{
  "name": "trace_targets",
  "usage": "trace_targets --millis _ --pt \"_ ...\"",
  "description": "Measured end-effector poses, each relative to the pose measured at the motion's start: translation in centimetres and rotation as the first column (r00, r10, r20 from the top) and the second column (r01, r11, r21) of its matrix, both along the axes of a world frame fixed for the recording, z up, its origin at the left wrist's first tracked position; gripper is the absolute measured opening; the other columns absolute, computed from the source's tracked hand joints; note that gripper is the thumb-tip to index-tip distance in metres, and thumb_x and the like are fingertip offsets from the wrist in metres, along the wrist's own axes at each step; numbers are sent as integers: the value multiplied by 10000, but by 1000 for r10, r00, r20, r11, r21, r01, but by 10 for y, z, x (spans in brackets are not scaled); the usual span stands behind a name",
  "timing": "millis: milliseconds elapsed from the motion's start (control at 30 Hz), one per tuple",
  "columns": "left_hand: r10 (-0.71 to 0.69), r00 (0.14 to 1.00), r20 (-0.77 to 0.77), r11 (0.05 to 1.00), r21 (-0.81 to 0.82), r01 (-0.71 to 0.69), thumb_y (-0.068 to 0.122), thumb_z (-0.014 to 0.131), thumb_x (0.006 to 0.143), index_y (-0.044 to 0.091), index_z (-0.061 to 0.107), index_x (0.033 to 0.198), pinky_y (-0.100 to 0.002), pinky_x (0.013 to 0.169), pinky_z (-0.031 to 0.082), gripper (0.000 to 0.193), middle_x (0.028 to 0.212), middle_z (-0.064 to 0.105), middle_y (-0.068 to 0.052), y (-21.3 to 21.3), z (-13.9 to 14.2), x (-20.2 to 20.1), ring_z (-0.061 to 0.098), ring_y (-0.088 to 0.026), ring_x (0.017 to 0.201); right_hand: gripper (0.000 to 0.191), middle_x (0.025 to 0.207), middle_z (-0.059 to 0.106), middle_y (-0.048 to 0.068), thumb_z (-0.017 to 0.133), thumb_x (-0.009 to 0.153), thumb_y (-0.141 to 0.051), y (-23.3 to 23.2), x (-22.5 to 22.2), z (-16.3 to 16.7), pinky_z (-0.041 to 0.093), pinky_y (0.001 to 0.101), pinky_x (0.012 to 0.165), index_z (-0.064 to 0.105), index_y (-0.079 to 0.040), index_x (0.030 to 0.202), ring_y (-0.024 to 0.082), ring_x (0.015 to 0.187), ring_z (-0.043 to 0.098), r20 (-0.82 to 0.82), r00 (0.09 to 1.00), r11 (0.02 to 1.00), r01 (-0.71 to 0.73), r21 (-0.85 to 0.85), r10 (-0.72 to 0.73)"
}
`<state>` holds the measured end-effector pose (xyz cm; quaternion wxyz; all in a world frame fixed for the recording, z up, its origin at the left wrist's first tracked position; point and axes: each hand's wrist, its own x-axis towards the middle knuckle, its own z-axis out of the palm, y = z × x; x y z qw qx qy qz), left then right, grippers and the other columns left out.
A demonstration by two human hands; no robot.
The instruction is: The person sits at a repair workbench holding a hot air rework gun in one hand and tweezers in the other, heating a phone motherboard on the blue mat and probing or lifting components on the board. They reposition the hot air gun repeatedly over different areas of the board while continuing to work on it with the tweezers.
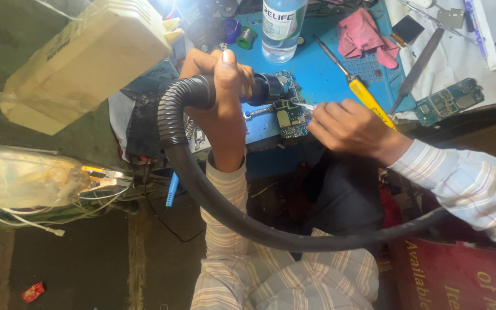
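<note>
From the head camera, the left hand (223,95) is wrapped tight around the black handle of a hot-air wand (259,89), thumb up on top, so that the nozzle points level across at the circuit board (290,115). A thick ribbed black hose (213,198) loops down from the rear of the handle and sweeps under both forearms, its corrugated part bending sharply just behind the hand and its lower run smooth and rubbery. The right hand (345,126) is curled closed on thin metal tweezers (305,106), their pale tips reaching the right edge of the board, close to the nozzle, which looks like a way to steady or lift a small part while air plays on it.

The board is small, green-blue and densely studded with metal shields; it sits clamped at the near edge of a blue mat (322,69) on the table. Beyond the board stands a clear plastic bottle (281,28). Right of the board lies a yellow-handled screwdriver (363,92), slantwise, and farther right a second bare circuit board (448,100). A crumpled pink cloth (365,34) rests beyond the screwdriver. Both sleeves are pale striped fabric.
</note>
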<state>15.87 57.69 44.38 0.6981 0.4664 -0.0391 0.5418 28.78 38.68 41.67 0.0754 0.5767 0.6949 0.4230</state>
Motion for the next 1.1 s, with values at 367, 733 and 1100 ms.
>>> trace_targets --millis 367,733,1100 --pt "6 1000 31 1000 -25 -5 8 577 1065 31 456 925 -300 611 483 187 664 530 -80 2 -1 2 505 -136 572 141 875 616 39 746 1012 -118 -5 30 24 424 298 634 653 -69 918 168 739 610 -154 985 984 101 148 -78" --pt "19 1000 5 999 -32 -19 0 568 1079 32 447 944 -287 626 467 184 703 529 -75 -14 -5 -2 512 -135 610 185 844 620 102 794 936 -148 -5 3 11 467 409 615 661 -28 892 310 714 627 -769 637 992 123 35 -52" --pt "57 997 45 998 -4 -57 1 557 1074 34 433 933 -308 669 489 191 693 535 -88 -14 -11 -5 517 -141 604 158 859 586 94 762 955 -129 -2 -11 12 477 405 628 643 -34 914 294 754 637 -671 732 988 151 -7 -117"
